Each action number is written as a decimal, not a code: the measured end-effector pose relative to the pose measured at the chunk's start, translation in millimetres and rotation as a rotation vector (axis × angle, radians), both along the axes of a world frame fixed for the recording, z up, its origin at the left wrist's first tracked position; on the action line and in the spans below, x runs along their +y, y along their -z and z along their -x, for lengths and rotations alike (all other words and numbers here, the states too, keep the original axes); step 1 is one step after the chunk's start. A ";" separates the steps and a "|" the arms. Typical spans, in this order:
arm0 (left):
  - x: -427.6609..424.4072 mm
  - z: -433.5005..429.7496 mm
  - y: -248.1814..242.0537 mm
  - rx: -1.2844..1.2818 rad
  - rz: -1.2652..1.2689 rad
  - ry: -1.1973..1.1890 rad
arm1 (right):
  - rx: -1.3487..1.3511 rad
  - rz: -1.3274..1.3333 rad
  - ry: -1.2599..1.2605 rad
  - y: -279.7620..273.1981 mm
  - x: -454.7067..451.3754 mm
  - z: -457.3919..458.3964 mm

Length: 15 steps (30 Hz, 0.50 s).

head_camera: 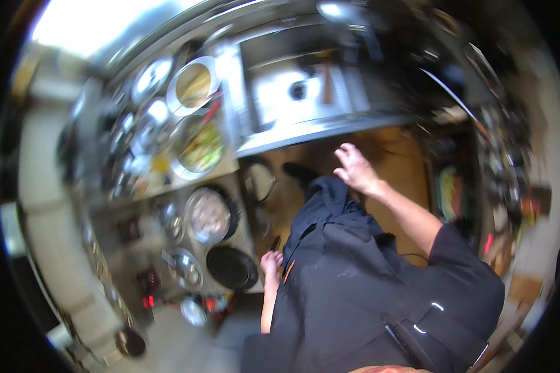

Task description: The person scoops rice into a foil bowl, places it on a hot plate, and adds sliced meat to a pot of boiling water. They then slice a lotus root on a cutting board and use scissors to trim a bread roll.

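My left hand is low beside my dark apron, with its fingers closed around a dark narrow thing, which may be a handle; blur hides what it belongs to. Just left of that hand, a black frying pan rests on the cooktop. My right hand reaches out over the floor, below the front edge of a steel sink, its fingers apart and nothing in them. Behind the pan stands a round pot or bowl with pale contents.
On the left counter are a steel bowl of chopped greens, a pot with yellowish contents, and several lids and small containers. A round container sits low beside the counter. Crowded shelving runs along the right side.
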State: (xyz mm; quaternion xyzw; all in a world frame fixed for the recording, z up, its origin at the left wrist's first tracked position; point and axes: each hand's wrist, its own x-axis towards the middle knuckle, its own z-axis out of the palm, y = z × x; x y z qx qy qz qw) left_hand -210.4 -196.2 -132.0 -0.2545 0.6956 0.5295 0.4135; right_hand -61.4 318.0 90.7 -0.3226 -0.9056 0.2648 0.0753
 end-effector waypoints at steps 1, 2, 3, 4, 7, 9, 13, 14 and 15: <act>-4.6 -2.5 9.5 -0.011 0.037 -0.036 | 0.001 0.028 0.086 5.7 -10.6 -45.7; -10.5 -4.0 19.6 -0.008 0.038 0.034 | -0.007 0.081 0.189 11.3 -21.4 -88.9; -14.7 -9.3 28.9 -0.002 0.039 0.103 | -0.031 0.151 0.297 7.6 -38.0 -136.5; -16.1 -8.3 40.1 -0.111 -0.032 0.282 | -0.043 0.142 0.369 5.8 -51.3 -178.0; -0.5 -27.8 66.0 -0.110 -0.024 0.487 | -0.117 0.138 0.613 -12.2 -80.5 -283.6; 27.9 -43.6 76.2 -0.099 -0.023 0.551 | -0.117 0.124 0.766 -25.6 -87.9 -348.5; 100.5 -87.6 77.5 -0.116 -0.055 0.683 | -0.021 -0.118 1.085 -42.4 -85.4 -486.8; 118.5 -99.8 75.7 -0.112 -0.066 0.703 | 0.076 -0.114 1.182 -43.9 -78.4 -521.9; 136.4 -112.5 73.8 -0.108 -0.084 0.715 | 0.191 -0.095 1.276 -44.7 -68.2 -557.8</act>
